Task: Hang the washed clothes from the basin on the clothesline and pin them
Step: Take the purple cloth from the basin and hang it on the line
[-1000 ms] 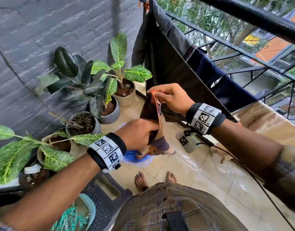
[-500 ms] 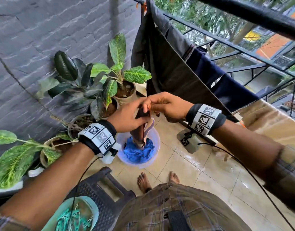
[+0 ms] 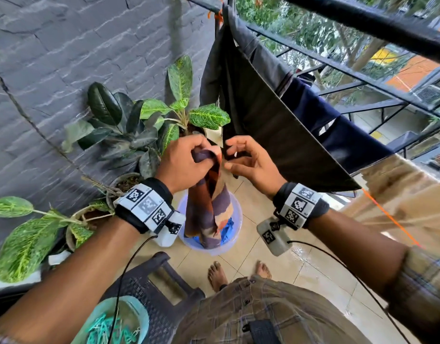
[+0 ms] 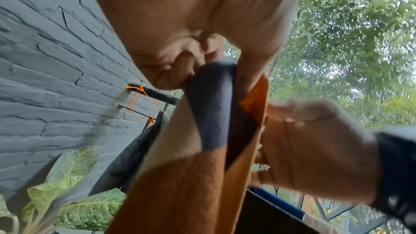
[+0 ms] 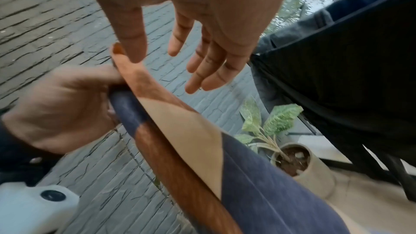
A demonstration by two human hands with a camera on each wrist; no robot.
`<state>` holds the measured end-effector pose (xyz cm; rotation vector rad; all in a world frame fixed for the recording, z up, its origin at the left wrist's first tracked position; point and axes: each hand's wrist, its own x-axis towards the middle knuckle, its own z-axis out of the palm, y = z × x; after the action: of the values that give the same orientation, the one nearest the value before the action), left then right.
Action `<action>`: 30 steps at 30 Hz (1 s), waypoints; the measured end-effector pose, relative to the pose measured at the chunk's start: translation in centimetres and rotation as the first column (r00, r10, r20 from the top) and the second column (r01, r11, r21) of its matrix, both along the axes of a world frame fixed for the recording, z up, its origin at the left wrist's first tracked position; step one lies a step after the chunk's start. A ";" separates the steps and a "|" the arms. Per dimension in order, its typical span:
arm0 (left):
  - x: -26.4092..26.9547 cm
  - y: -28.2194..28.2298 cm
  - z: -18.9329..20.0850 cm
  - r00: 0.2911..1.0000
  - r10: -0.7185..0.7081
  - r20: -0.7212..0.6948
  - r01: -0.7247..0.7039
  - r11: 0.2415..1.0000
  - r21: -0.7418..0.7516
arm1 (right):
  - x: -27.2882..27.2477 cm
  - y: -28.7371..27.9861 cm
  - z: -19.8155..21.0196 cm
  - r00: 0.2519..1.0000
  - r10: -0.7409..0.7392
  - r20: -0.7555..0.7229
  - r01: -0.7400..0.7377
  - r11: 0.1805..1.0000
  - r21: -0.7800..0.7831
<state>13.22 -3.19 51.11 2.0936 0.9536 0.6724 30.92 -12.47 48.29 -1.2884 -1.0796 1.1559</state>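
Three cameras around one striped cloth (image 3: 209,192)

The head view looks steeply down from above the striped cloth, taking in both wrists and the basin (image 3: 235,240) on the floor under it. The left wrist view sits close under the left hand (image 4: 180,24), facing up past the cloth towards trees. The right wrist view looks along the right hand (image 5: 202,15), close beside the cloth. All three share the cloth's top.

Home balcony: dark clothes (image 3: 258,115) are hanging on an orange clothesline (image 3: 388,214) along a black metal railing (image 3: 363,78), potted green plants (image 3: 149,120) are lining a grey brick wall (image 3: 77,45), wet beige floor tiles (image 3: 276,247).
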 end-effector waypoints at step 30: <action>-2.9 2.4 8.6 0.983 -0.002 0.182 0.033 0.985 -0.168 | 0.0 1.1 3.3 0.727 0.080 0.682 -0.212 0.971 0.111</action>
<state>10.28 -0.74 59.68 1.8544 0.8585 0.7318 30.97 -11.39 51.54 -1.5382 -1.8091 0.6596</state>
